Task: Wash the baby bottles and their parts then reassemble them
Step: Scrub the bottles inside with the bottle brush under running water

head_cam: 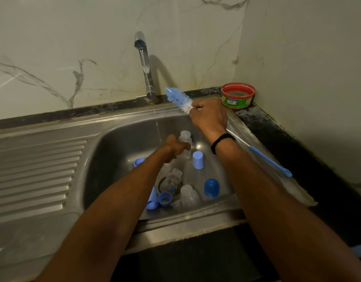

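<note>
– Squinting at the tub [237, 99] label: barcode shows, letters too blurry to read.
– Same. Left grip [175, 148] is wrapped round a clear, capless bottle [185, 139] over the sink [114, 143]. Right grip [209, 117] clutches the blue-white brush [178, 96] by its stem, bristles up, above and right of the bottle.

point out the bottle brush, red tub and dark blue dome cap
bottle brush [177, 97], head view, blue bristles
red tub [236, 101], head view, front wall
dark blue dome cap [211, 187], head view, its side
</note>
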A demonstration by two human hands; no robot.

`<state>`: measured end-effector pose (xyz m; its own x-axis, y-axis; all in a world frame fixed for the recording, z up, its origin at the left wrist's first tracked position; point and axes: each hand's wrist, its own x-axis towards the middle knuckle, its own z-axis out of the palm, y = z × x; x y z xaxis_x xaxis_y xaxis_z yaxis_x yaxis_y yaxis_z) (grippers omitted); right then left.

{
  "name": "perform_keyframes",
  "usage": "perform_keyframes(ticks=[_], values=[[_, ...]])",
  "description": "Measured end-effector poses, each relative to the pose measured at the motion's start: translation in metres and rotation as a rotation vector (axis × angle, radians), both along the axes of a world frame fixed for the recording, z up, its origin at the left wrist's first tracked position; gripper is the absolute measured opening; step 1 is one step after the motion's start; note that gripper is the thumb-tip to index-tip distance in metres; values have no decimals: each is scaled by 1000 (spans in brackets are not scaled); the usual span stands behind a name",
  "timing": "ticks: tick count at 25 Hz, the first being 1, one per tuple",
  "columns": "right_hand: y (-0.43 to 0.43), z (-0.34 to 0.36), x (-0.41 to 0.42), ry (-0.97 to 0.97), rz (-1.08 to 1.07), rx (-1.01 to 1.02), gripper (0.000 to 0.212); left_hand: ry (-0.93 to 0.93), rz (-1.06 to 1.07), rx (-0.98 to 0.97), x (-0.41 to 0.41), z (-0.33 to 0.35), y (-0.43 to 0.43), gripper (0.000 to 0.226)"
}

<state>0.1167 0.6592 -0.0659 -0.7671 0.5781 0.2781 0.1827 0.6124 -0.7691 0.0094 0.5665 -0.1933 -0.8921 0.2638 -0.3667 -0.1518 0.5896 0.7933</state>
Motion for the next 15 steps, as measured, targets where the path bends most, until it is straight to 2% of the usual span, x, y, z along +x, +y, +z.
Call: perform_keyframes(ticks=[2, 6, 15], values=[[1, 0, -1, -7, 4, 4, 19, 7, -4, 50, 3, -4, 6, 58], [-1, -2, -4, -11, -2, 19, 18, 124, 26, 195, 5, -12, 12, 71], [-4, -3, -4, -24, -5, 49, 24, 178, 76, 259, 0, -14, 2, 74]])
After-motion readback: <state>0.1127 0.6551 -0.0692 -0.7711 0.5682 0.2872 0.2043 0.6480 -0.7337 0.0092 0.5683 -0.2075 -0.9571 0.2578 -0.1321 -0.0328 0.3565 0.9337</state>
